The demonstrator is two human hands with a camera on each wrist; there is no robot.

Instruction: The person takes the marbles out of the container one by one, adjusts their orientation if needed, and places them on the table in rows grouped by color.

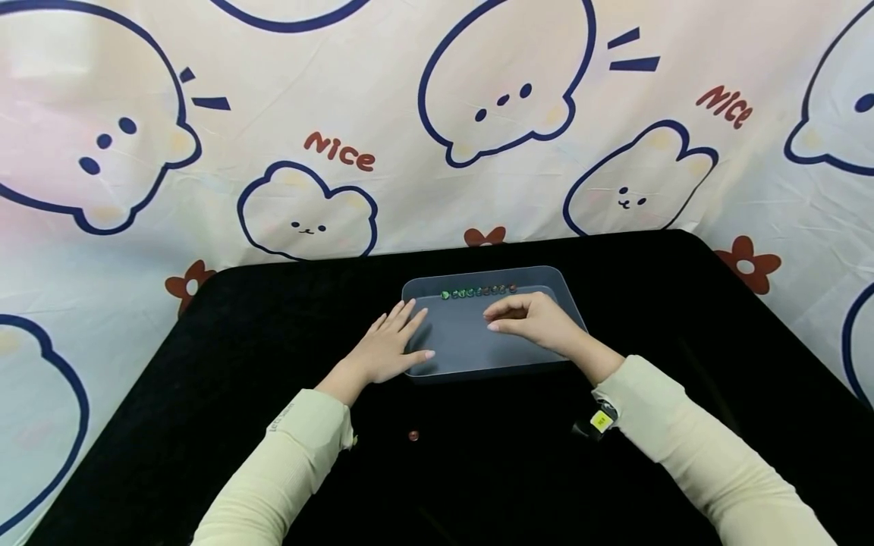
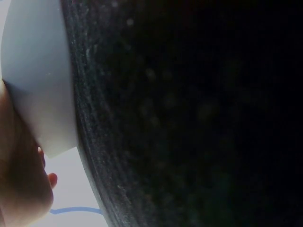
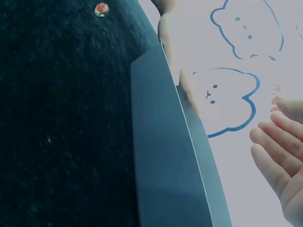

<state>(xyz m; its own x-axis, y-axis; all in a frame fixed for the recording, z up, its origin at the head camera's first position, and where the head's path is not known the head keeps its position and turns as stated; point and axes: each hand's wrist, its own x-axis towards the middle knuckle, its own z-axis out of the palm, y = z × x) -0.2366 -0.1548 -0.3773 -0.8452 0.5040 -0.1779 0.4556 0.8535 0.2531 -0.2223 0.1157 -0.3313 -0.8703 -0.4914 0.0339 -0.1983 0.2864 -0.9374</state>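
A grey tray (image 1: 464, 337) stands on the black cloth. Along its far side runs a row of several glass marbles (image 1: 478, 291), greenish at the left and more reddish at the right. My left hand (image 1: 385, 350) rests at the tray's left rim, fingers spread. Over the right part of the tray hovers my right hand (image 1: 539, 322), fingers loosely bent and thumb apart from them; nothing shows between them. A single reddish marble (image 1: 413, 435) lies on the cloth in front of the tray, seen also in the right wrist view as an orange and clear marble (image 3: 102, 9).
The black cloth (image 1: 273, 425) covers the table around the tray. Behind it hangs a pale curtain (image 1: 410, 205) printed with bear outlines, flowers and red lettering. A dark strap with a yellow label (image 1: 601, 421) sits at my right cuff.
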